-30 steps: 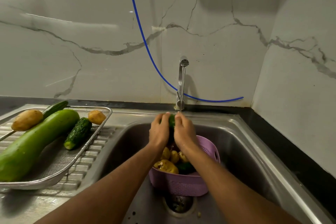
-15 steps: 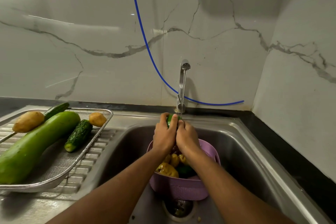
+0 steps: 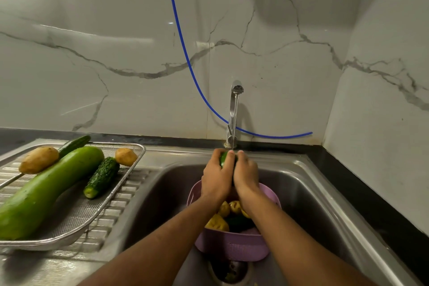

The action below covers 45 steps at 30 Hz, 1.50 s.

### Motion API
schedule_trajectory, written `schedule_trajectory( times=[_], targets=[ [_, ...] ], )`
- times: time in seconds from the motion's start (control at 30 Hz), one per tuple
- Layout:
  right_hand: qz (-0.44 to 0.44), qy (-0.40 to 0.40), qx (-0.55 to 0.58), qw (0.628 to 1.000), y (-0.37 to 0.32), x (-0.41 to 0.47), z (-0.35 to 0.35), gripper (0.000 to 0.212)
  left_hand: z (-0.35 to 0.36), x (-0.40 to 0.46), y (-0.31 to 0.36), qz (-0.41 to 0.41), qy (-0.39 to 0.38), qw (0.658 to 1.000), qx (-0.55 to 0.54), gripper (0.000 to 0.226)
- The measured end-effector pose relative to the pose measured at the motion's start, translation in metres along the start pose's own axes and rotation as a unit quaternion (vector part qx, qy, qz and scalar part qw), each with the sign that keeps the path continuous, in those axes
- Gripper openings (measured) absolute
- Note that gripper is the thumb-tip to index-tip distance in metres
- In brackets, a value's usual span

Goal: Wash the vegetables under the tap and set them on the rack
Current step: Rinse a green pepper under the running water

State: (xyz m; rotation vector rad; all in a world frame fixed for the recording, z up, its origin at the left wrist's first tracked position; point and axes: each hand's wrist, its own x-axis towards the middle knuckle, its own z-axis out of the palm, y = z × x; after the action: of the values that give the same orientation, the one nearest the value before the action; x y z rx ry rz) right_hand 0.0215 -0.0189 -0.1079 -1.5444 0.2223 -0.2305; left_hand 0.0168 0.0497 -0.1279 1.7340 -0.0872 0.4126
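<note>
1. Both hands hold one green vegetable (image 3: 223, 158) under the tap (image 3: 234, 111), over the sink (image 3: 301, 183); only its top shows, so the kind is unclear.
2. Left hand (image 3: 216, 176) is curled round its left side, fingers wrapped over the top. Right hand (image 3: 246, 175) is cupped against the right side, fingers pressed on it. Palms nearly together.
3. A thin stream lands right at the fingertips.
4. The long axis seems to run roughly up and down between the palms, but most of it is hidden.
5. The rack (image 3: 139, 153) lies well to the left on the drainboard, so the left hand is nearer for the transfer.
6. Rack already carries a big gourd (image 3: 48, 188), a bumpy cucumber (image 3: 102, 176), a smooth cucumber (image 3: 74, 143) and two potatoes (image 3: 39, 160).
7. Open mesh shows at the rack's near-right part, between bumpy cucumber and rim; likely landing spot.
8. The rim must be cleared on the way over.
9. A purple basket (image 3: 232, 248) sits right under the wrists with more vegetables unwashed.
</note>
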Motion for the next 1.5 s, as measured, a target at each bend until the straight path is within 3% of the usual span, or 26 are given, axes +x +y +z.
schedule_trajectory(
  times=[0.1, 0.17, 0.23, 0.3, 0.4, 0.53, 0.63, 0.73, 0.83, 0.97, 1.03, 1.17, 1.33, 1.4, 1.5],
  targets=[
    [-0.149, -0.014, -0.192, 0.97, 0.01, -0.005, 0.007, 0.033, -0.008, 0.004, 0.01, -0.205, -0.005, 0.968, -0.147, 0.033],
    [-0.141, -0.016, -0.274, 0.951, 0.014, -0.006, 0.008, 0.04, -0.019, -0.001, 0.015, -0.314, -0.062, 0.926, -0.202, 0.038],
    [-0.105, -0.04, -0.275, 0.955, 0.016, -0.006, 0.008, 0.038, -0.026, -0.003, 0.013, -0.344, -0.084, 0.913, -0.203, 0.038],
    [-0.065, -0.059, -0.202, 0.975, 0.017, -0.005, 0.007, 0.035, -0.022, -0.001, 0.005, -0.275, -0.058, 0.95, -0.135, 0.033],
    [0.008, -0.015, -0.062, 0.998, 0.014, 0.001, 0.008, 0.033, -0.011, 0.0, -0.006, -0.069, -0.016, 0.997, 0.02, 0.028],
    [0.15, -0.001, 0.044, 0.988, -0.002, 0.0, -0.004, 0.035, -0.006, -0.007, -0.005, 0.073, 0.004, 0.99, 0.117, 0.032],
    [0.201, -0.019, 0.086, 0.976, -0.005, 0.0, -0.01, 0.042, -0.006, -0.01, -0.004, 0.137, -0.011, 0.975, 0.176, 0.034],
    [0.146, -0.012, 0.014, 0.989, -0.003, 0.002, -0.003, 0.043, -0.008, -0.008, -0.003, 0.109, -0.015, 0.987, 0.118, 0.023],
    [0.007, 0.011, -0.13, 0.991, 0.003, 0.005, 0.002, 0.039, -0.009, -0.002, -0.003, -0.025, -0.037, 0.999, -0.011, 0.028],
    [-0.083, -0.012, -0.24, 0.967, 0.001, -0.005, 0.005, 0.036, -0.012, 0.003, 0.004, -0.219, -0.045, 0.969, -0.102, 0.037],
    [-0.105, -0.018, -0.251, 0.962, 0.003, -0.006, 0.008, 0.037, -0.014, 0.002, 0.007, -0.262, -0.036, 0.955, -0.136, 0.037],
    [-0.093, -0.006, -0.131, 0.987, 0.007, -0.004, 0.009, 0.035, -0.01, 0.002, -0.003, -0.082, 0.0, 0.995, -0.057, 0.032],
    [0.117, 0.0, 0.07, 0.991, 0.002, 0.002, 0.001, 0.032, -0.01, -0.007, -0.002, 0.097, 0.01, 0.99, 0.102, 0.028],
    [0.184, -0.013, 0.117, 0.976, -0.001, 0.001, -0.004, 0.035, -0.012, -0.01, 0.0, 0.137, -0.007, 0.979, 0.148, 0.029],
    [0.214, -0.021, 0.159, 0.964, -0.004, -0.002, -0.01, 0.034, -0.012, -0.011, 0.0, 0.148, -0.021, 0.972, 0.181, 0.037]
  ],
)
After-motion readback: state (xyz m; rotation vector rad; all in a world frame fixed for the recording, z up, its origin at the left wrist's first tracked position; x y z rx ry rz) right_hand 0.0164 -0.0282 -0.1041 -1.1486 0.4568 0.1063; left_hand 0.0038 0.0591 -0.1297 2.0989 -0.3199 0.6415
